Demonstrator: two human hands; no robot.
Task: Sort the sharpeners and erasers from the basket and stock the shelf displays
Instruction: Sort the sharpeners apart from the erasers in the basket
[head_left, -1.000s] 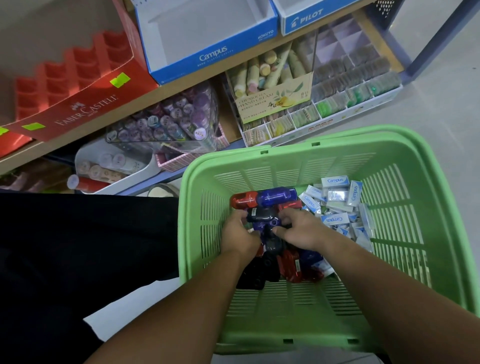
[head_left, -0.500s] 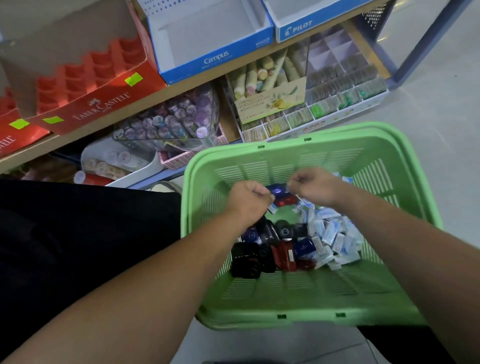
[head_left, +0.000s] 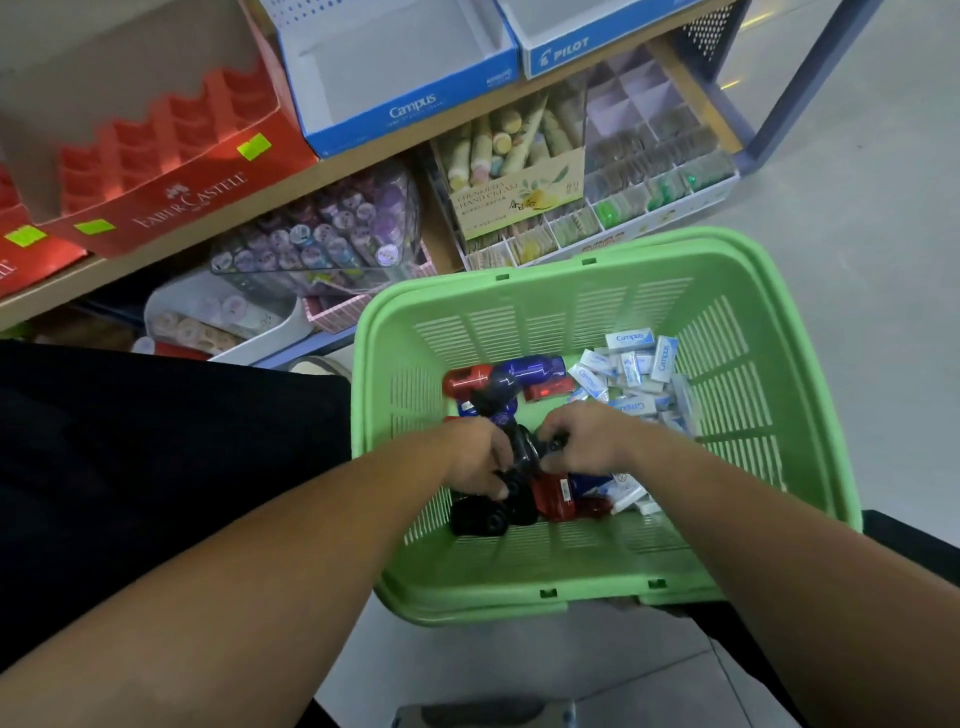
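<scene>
A green slotted basket (head_left: 769, 291) sits in front of me. Inside lie several red, blue and black sharpeners (head_left: 524, 371) on the left. Several white and blue Campus erasers (head_left: 631, 366) are piled on the right. Both hands are down in the sharpener pile. My left hand (head_left: 475, 457) curls its fingers round black sharpeners (head_left: 522, 457). My right hand (head_left: 584, 439) pinches a small dark sharpener between fingers and thumb. More red and black sharpeners (head_left: 550, 499) lie under and in front of the hands.
On the wooden shelf (head_left: 332, 166) above stand a red Faber-Castell display (head_left: 171, 171), an empty blue Campus box (head_left: 400, 78) and a blue Pilot box (head_left: 571, 47). Below are a clear tub of tape rolls (head_left: 332, 234), a hand cream display (head_left: 514, 171) and divided trays (head_left: 665, 176).
Half a second ago both hands were raised at the basket's far wall. They have come back down into the sharpener pile and closed on sharpeners.
</scene>
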